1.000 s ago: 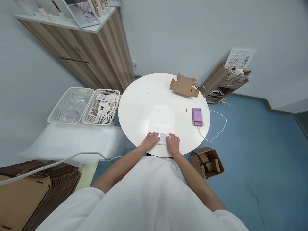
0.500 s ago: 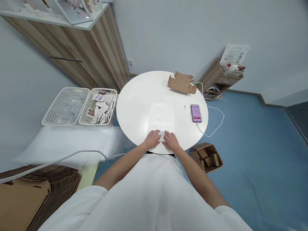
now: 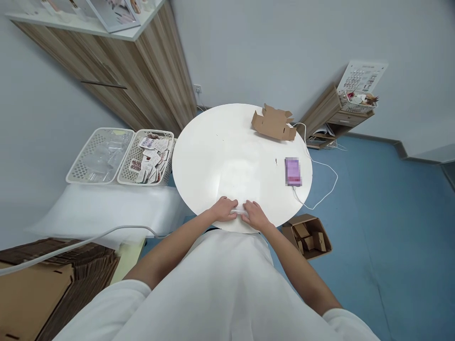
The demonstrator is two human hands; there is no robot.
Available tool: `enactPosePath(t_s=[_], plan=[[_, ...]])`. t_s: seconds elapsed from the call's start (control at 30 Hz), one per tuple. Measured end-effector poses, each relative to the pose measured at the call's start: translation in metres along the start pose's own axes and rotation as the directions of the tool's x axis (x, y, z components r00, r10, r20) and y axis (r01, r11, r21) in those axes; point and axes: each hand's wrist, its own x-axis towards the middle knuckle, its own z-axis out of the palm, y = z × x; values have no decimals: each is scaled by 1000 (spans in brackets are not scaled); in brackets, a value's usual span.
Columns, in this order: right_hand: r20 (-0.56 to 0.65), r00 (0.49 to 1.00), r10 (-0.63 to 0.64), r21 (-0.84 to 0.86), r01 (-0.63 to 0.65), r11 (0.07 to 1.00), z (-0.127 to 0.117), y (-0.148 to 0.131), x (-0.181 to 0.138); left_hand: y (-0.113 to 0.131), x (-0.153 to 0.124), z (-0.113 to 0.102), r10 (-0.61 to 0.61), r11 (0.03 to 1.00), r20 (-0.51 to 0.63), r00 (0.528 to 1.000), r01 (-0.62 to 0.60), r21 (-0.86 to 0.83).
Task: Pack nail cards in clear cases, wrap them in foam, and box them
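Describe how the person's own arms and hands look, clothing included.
The person wears a plain white short-sleeved top. Its left sleeve and right sleeve are white too, with no visible markings. Below them, the left forearm and right forearm are bare. The left hand and right hand are ungloved, with no watch or bracelet visible.

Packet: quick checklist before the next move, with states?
1. Left hand gripping packet: ok.
2. Right hand gripping its other end: ok.
3. Packet's print undamaged: cannot tell, hands cover most of it.
4. Carton clear of hands: ok, at the table's far side.
5. Purple device clear of hands: ok, off to the right.
6. Cable fully on the table: not ok, it loops past the edge.
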Motion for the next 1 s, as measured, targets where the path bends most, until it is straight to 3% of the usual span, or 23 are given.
enactPosePath(t_s=[0.2,0.3,0.5,0.73,0.87,1.0], plan=[[-119,992,-34,1,35,999,-10,11,9,-7,2,-8,-46,999,-176,983,42,-26],[-131,991,3,-14,-4,1000,-13,13,14,-11,5,-11,-107,993,-113,988,101,-57],[-13,992,124,-41,-125,991,-22,16,38,-28,25,-16,-226,955,69,972,235,-183],[44,971,233,8,-234,972,-15,26,63,-47,41,-9,-403,877,148,903,427,-220],[-42,974,224,-40,-225,973,-2,31,63,-46,43,-7,-419,883,137,897,438,-166],[-164,958,237,-39,-246,968,4,40,51,-39,36,-6,-450,893,-5,893,449,-21]])
